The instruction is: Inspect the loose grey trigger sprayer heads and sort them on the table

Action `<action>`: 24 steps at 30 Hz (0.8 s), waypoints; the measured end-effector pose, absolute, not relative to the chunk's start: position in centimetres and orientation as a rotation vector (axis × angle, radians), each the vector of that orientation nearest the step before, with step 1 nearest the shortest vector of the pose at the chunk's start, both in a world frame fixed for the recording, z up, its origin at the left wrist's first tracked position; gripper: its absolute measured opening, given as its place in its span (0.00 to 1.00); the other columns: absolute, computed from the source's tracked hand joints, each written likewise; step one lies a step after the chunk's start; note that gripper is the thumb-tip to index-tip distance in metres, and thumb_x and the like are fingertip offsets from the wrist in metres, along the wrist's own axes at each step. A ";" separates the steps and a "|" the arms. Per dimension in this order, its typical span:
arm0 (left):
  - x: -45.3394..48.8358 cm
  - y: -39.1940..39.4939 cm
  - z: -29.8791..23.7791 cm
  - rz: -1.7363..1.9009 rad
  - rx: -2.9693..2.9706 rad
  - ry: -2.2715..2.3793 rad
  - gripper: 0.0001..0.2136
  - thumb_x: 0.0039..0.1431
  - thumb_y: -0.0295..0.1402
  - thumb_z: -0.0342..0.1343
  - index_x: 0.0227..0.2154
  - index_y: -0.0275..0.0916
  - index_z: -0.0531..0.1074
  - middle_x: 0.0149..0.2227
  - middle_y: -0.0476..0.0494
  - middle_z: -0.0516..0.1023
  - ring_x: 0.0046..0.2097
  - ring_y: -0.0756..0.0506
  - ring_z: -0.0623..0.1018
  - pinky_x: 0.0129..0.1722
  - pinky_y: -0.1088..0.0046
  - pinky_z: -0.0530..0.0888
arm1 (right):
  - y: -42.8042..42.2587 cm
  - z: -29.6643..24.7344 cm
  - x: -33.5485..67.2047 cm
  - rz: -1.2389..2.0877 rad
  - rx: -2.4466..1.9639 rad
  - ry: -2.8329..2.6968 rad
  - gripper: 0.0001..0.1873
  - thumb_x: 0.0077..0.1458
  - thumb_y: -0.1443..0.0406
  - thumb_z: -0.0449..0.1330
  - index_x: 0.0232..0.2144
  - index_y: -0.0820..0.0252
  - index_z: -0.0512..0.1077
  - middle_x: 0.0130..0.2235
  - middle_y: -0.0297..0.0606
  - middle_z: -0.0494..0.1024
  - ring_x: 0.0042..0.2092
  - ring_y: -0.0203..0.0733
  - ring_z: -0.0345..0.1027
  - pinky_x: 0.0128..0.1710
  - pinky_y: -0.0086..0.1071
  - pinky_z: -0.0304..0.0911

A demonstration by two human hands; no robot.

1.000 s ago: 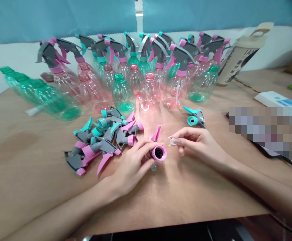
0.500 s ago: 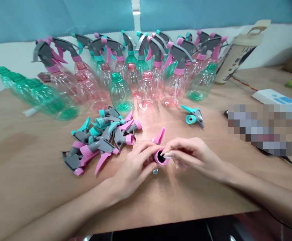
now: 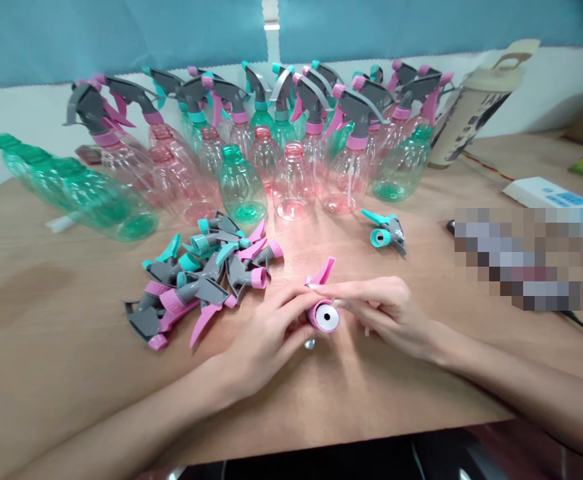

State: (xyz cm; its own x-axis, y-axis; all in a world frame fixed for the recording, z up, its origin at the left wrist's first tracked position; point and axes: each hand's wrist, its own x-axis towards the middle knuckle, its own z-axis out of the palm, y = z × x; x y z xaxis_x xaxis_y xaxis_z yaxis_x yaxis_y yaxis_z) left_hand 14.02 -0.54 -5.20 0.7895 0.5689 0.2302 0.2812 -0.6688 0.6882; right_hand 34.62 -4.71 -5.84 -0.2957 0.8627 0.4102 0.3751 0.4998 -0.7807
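My left hand (image 3: 271,323) is closed round a pink and grey trigger spray head (image 3: 325,301), its collar facing me and its pink trigger pointing up. A white washer (image 3: 320,321) with a dark central hole sits inside the collar. My right hand (image 3: 389,313) is against the collar's right side, index finger stretched across its top and the other fingers curled. A small white tip (image 3: 367,331) shows below those curled fingers; what it belongs to is hidden. Left of my hands lies a pile of pink, turquoise and grey spray heads (image 3: 206,277).
Clear pink and green bottles (image 3: 241,190) stand at the back, many with spray heads fitted. Green bottles (image 3: 106,200) stand at left. A lone turquoise spray head (image 3: 389,233) lies right of centre. Farther right are a tumbler (image 3: 471,110), a power strip (image 3: 541,197) and a blurred-out object (image 3: 521,260).
The collar's dark opening now has a white washer in it. My right fingertips have moved from the opening to the collar's top and right side. My left hand keeps its hold.
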 end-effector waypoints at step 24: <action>13.7 -0.8 -6.1 0.670 2.444 0.623 0.18 0.63 0.27 0.51 0.55 0.41 0.63 0.46 0.41 0.71 0.46 0.45 0.73 0.44 0.67 0.74 | -4.9 -3.4 34.9 0.143 -1.015 -2.298 0.05 0.56 0.69 0.56 0.34 0.63 0.72 0.28 0.36 0.74 0.31 0.36 0.62 0.33 0.31 0.58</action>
State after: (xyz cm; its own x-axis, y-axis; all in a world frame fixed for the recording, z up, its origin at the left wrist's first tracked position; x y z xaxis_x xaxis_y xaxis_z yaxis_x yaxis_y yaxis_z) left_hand 13.67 -0.76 -6.07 0.7712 0.5462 0.3270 0.2859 -0.7561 0.5888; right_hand 34.86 -4.92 -3.41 -0.5163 0.7000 0.4933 0.6336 0.6998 -0.3299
